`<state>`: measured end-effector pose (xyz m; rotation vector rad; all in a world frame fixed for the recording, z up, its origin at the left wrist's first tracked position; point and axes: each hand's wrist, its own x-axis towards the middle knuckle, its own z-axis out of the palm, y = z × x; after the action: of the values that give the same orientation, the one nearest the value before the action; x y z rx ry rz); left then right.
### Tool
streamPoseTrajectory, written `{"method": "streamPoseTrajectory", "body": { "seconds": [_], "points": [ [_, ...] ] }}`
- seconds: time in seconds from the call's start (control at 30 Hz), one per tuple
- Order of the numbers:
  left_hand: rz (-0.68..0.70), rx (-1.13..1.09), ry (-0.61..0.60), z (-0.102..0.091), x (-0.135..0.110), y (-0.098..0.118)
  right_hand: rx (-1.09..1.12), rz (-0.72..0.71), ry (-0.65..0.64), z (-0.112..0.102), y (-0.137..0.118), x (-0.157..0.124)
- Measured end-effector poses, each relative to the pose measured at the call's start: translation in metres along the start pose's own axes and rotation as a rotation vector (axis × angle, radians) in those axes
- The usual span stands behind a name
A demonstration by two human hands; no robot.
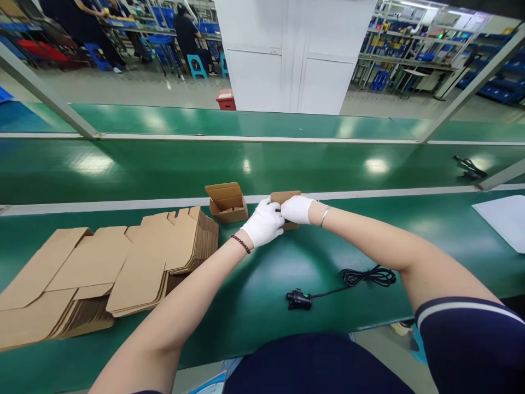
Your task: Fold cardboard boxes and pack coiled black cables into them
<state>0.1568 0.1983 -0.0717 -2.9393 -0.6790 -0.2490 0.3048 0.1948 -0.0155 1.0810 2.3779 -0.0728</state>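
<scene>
My left hand [263,223] and my right hand [297,209], both in white gloves, meet at a small brown cardboard box [284,196]. Fingers of both hands are closed on it and cover most of its front. Just left of them stands another small cardboard box [230,210] with its lid up. Nearer to my body lies a small black cylindrical device [299,299], joined by a cord to a coiled black cable [369,276]. Stacks of flat cardboard blanks [143,262] lie beside and beyond my left forearm.
The green worktable [254,306] has a white strip along its back, with a green conveyor-like surface [184,164] beyond. A white sheet [504,219] lies at the right. Another black cable [470,167] rests far right. Metal posts [53,93] slant up at both sides. People sit and stand behind.
</scene>
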Motion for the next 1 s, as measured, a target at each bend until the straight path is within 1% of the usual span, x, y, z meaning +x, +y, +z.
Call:
{"method": "streamPoseTrajectory", "body": {
  "seconds": [0.1,0.17,0.23,0.3,0.43,0.53,0.7,0.8,0.87,1.0],
  "points": [
    [-0.031,-0.016,-0.081,-0.001,0.002,0.004,-0.032,0.031,0.046,0.001,0.010,-0.017],
    [-0.046,-0.023,-0.088,-0.002,0.004,0.007,-0.068,0.125,0.106,0.002,0.015,-0.028],
    [-0.059,-0.030,-0.093,-0.002,0.006,0.008,-0.095,0.235,0.148,0.003,0.014,-0.032],
    [-0.072,-0.039,-0.100,-0.002,0.006,0.009,-0.096,0.280,0.154,0.005,0.008,-0.028],
    [-0.116,-0.057,-0.092,-0.003,0.001,0.012,-0.065,0.264,0.144,0.010,-0.010,-0.011],
    [-0.138,-0.056,-0.086,-0.006,-0.002,0.014,-0.034,0.235,0.102,0.010,-0.017,-0.004],
    [-0.141,-0.011,-0.133,-0.010,0.003,0.019,0.005,0.188,0.023,-0.003,-0.007,-0.017],
    [-0.173,-0.003,-0.158,-0.011,0.009,0.021,0.034,0.239,-0.019,-0.008,-0.002,-0.024],
    [-0.196,-0.001,-0.183,-0.011,0.013,0.023,0.068,0.283,-0.036,-0.004,-0.003,-0.022],
    [-0.208,0.008,-0.228,-0.011,0.015,0.023,0.166,0.317,-0.028,0.008,-0.005,-0.009]
  ]
}}
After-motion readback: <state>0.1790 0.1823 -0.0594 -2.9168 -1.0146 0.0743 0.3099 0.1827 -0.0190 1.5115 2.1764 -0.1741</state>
